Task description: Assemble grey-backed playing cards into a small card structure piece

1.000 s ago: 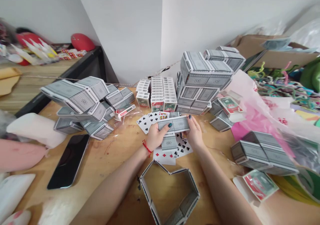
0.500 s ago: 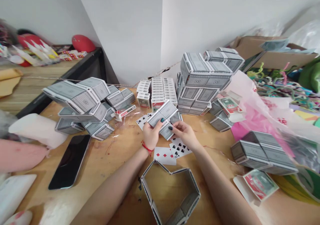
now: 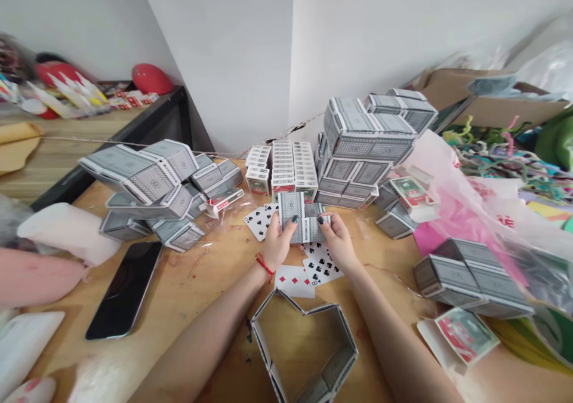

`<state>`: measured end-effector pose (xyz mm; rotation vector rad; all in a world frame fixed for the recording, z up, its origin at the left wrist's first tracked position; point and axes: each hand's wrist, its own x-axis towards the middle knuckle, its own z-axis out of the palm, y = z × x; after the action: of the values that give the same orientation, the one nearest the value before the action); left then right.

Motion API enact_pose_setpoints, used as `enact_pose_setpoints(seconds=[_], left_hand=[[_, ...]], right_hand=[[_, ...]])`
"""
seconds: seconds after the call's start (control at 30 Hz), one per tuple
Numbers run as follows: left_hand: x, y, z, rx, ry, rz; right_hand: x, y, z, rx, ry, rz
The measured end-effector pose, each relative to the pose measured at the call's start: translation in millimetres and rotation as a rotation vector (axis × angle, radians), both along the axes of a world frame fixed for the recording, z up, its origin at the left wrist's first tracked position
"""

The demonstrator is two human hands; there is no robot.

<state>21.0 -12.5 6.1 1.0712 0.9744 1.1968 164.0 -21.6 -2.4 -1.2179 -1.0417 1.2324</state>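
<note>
My left hand (image 3: 277, 245) grips an upright grey-backed playing card (image 3: 290, 209) between thumb and fingers. My right hand (image 3: 338, 242) pinches a second grey-backed card (image 3: 313, 228) that lies sideways against the first, the two meeting at a right angle. Both hands hover over loose face-up cards (image 3: 320, 265) of spades and diamonds on the wooden table (image 3: 201, 283). Just in front of my forearms stands a heart-shaped ring of folded cards (image 3: 304, 349).
Folded-card blocks are heaped at the left (image 3: 147, 182) and the back right (image 3: 362, 140). Rows of card boxes (image 3: 282, 167) stand at the back. A black phone (image 3: 123, 289) lies at the left. A pink plastic bag (image 3: 452, 212) and more card blocks (image 3: 470, 277) crowd the right.
The long card strip held level between both hands a second ago has been turned and folded; now one card stands upright in my left hand and the other lies sideways in my right.
</note>
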Motion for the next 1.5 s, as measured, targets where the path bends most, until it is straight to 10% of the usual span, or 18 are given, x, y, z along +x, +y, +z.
enact_pose_setpoints(seconds=[1.17, 1.5], left_hand=[[-4, 5, -5.6, 0.218, 0.339, 0.087], [-3, 10, -7.3, 0.196, 0.211, 0.102]], right_hand=[[-5, -11, 10.9, 0.025, -0.239, 0.183], [-5, -5, 12.9, -0.09, 0.01, 0.137]])
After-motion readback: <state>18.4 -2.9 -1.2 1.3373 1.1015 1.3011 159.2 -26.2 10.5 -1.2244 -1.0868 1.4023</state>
